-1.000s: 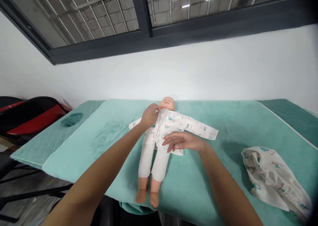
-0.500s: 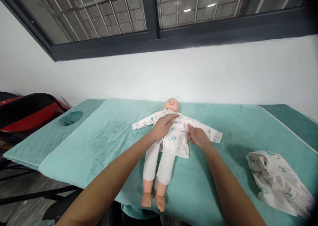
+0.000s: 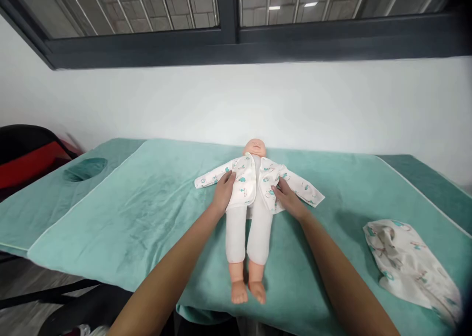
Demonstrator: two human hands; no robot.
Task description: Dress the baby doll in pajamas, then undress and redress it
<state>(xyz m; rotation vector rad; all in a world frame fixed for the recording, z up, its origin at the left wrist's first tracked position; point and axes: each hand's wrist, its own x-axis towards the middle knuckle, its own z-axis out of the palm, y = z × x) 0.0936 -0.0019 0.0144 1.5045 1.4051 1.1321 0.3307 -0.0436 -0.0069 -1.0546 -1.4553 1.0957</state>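
A baby doll (image 3: pixel 236 235) lies on its back, head toward the wall, its white cloth body and legs showing. It wears a white baby shirt (image 3: pixel 245 178) with small coloured prints; the front hangs open down the middle and both sleeves spread outward. My left hand (image 3: pixel 223 191) is closed around the doll's side at the left, thumb over the shirt panel. On the opposite side, my right hand (image 3: pixel 289 198) grips the doll's flank through the shirt, its thumb and forefinger over the right panel. The undersides of both hands are hidden.
A green padded massage table (image 3: pixel 155 178) bears the doll, with a face hole (image 3: pixel 86 169) at its left end. Crumpled printed white clothing (image 3: pixel 413 267) lies at the right. Behind are a white wall (image 3: pixel 236 105) and barred window; a red-and-black chair (image 3: pixel 33 159) stands left.
My left hand has moved from the doll's chest to its side. The shirt's overlapping front has parted, baring the white torso. The doll's legs have swung right and lie straighter.
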